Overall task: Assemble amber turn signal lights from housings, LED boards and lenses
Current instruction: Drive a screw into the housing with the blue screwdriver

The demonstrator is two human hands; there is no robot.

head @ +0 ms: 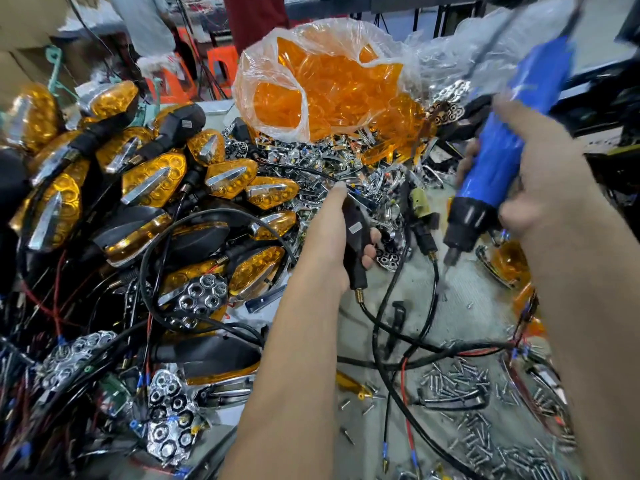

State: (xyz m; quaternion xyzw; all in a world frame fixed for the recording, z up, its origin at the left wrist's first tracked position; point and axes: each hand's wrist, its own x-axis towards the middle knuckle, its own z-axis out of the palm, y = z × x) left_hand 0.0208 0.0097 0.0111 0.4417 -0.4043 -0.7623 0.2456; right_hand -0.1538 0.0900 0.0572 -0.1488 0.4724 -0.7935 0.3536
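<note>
1. The left hand (332,233) is gripping a black housing (355,237) by its body and stem, the fingers curling round it and the thumb lying along its upper edge. It is holding it above the bench, just in front of the heap of chrome parts (329,161).
2. The right hand (533,174) is wrapping round a blue electric screwdriver (498,161), blurred with motion. The tool's black nose and bit are pointing down and towards the left hand.
3. The governing relation: the housing is lying to the left of the driver tip and slightly above it, the two near but apart. The housing's long axis is running steeply, upper end away from the person, threaded stem end and black lead (377,327) trailing towards the person. The driver's axis is slanting from upper right to lower left. I cannot tell which face of the housing is turning towards the bit.
4. Loose screws (453,379) are lying on the bench (415,282) near the right forearm, well below both hands.
5. A clear bag of amber lenses (329,81) is sitting behind the chrome heap; finished amber lights (156,181) are piling at the left.
6. Judgement: the unit in hand is looking unfinished, and the left hand, not the driver, is likely needing to square the housing before any fastening.
</note>
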